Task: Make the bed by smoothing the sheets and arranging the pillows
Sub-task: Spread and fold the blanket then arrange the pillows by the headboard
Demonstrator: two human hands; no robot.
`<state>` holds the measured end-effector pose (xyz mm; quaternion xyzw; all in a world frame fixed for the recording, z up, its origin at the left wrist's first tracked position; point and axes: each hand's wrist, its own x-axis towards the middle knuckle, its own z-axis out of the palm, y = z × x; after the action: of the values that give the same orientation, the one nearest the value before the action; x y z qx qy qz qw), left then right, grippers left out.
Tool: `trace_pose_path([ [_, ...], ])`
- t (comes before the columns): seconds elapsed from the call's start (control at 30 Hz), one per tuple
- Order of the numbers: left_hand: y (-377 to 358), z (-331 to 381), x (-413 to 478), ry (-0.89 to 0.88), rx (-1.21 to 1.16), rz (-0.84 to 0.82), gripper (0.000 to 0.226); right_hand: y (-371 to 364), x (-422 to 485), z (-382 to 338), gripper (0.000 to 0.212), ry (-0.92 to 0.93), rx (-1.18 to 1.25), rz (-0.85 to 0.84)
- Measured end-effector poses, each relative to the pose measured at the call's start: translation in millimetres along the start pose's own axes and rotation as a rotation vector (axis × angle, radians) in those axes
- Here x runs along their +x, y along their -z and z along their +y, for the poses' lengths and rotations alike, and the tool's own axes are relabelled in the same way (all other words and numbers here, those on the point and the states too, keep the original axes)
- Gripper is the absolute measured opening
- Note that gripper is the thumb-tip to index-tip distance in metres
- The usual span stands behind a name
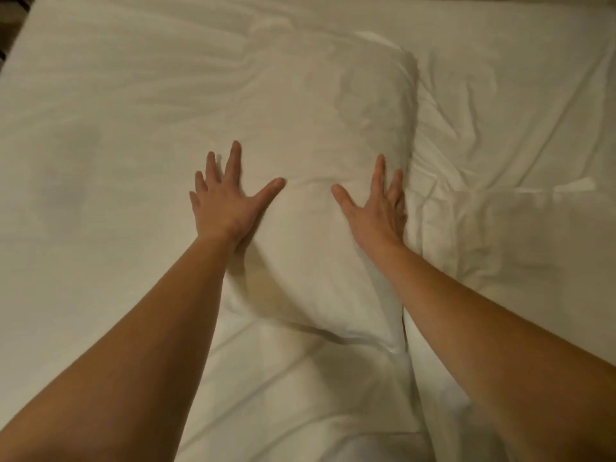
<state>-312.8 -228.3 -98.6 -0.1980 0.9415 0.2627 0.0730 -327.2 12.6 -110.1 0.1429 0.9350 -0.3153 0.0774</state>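
Note:
A white pillow lies lengthwise in the middle of the bed, on the white sheet. My left hand rests flat on the pillow's left side, fingers spread. My right hand lies flat on the pillow's right edge, fingers apart, holding nothing. A second white pillow lies to the right, partly beside my right forearm. The sheet to the left looks fairly smooth; around the pillows it is creased.
Rumpled white bedding fills the upper right. The bed's left edge shows at the top left corner, with dark floor beyond it. Folds of sheet run between my forearms.

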Motion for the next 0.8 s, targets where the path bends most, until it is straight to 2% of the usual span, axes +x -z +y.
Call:
trace_pose_path([
  [0.13, -3, 2, 20, -0.032, -0.069, 0.022, 0.111, -9, 21, 3, 0.104, -0.038, 0.056, 0.049],
  [0.33, -21, -9, 34, -0.033, -0.162, 0.003, 0.112, -21, 40, 10, 0.100, -0.053, 0.158, 0.029],
  [0.5, -30, -22, 38, 0.007, -0.238, 0.028, 0.112, -18, 56, 6, 0.105, 0.013, 0.148, 0.054],
  [0.67, -31, -32, 39, 0.039, -0.336, 0.018, 0.114, -7, 67, 0, 0.106, -0.007, 0.179, 0.043],
  [0.8, -30, -35, 37, 0.024, -0.434, 0.029, 0.109, -9, 64, -2, 0.112, 0.065, 0.190, 0.007],
])
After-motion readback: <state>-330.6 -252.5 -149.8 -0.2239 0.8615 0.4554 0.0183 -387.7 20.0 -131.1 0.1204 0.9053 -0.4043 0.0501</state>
